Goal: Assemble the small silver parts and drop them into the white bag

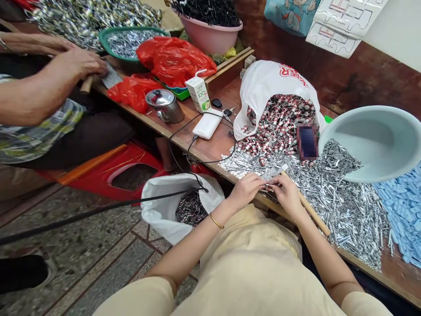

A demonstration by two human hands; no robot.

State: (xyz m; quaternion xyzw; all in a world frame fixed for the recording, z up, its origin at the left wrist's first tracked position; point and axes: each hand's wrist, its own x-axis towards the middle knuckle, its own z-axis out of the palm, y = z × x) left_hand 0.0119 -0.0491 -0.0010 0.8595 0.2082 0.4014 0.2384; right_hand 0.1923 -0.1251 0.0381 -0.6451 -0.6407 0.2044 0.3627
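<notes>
My left hand [246, 189] is closed in a pinch at the table's front edge, beside a small flat grey metal plate [275, 173]. Facing it, my right hand [288, 194] is pinched too, the fingertips of both nearly meeting. Whatever small piece lies between the fingers is too hidden to name. A wooden stick [314, 211] runs along the edge by my right wrist. Loose silvery metal parts [342, 219] spread beyond my hands. Small red-and-silver cylinders with rings [279, 123] spill from a white plastic bag [263, 79].
A pale basin [388, 140] tips over metal parts, near light-blue pieces [404, 210]. Left of the bag are a white power bank [208, 124] with a cable, keys [227, 112], a drink carton [198, 94] and a metal cup [166, 107]. A white sack [161, 206] stands below. Another person's hands [79, 63] work at left.
</notes>
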